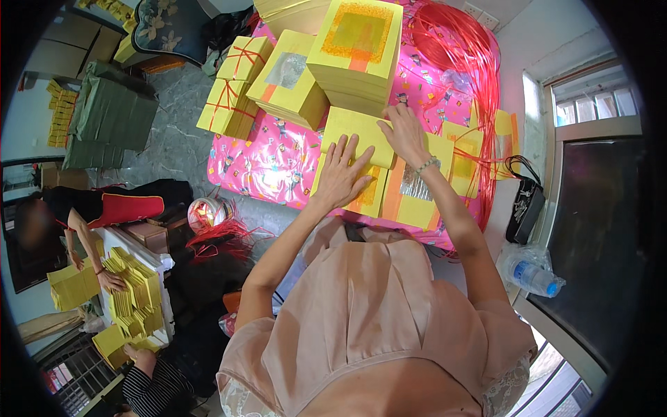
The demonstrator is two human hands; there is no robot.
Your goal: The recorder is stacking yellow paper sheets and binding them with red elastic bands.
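My left hand (340,172) lies flat with fingers spread on a plain yellow paper sheet (347,128) and the yellow paper stack below it. At the sheet's right side is my right hand (406,135), a beaded bracelet on its wrist, thumb apart from its slightly bent fingers. Its fingertips touch the paper near the foot of a tall yellow paper stack (354,66) with an orange printed square. Under my right wrist lies a yellow stack with a silver foil patch (415,184). The sheet partly covers the left stack with an orange patch (365,198).
The pink patterned table cover (260,163) also bears bundles tied with red string (233,104), a foil-topped stack (285,76) and loose red strands (451,35). A black bag (524,208) and bottle (535,274) are at right. Two people handle yellow paper (132,292) at left.
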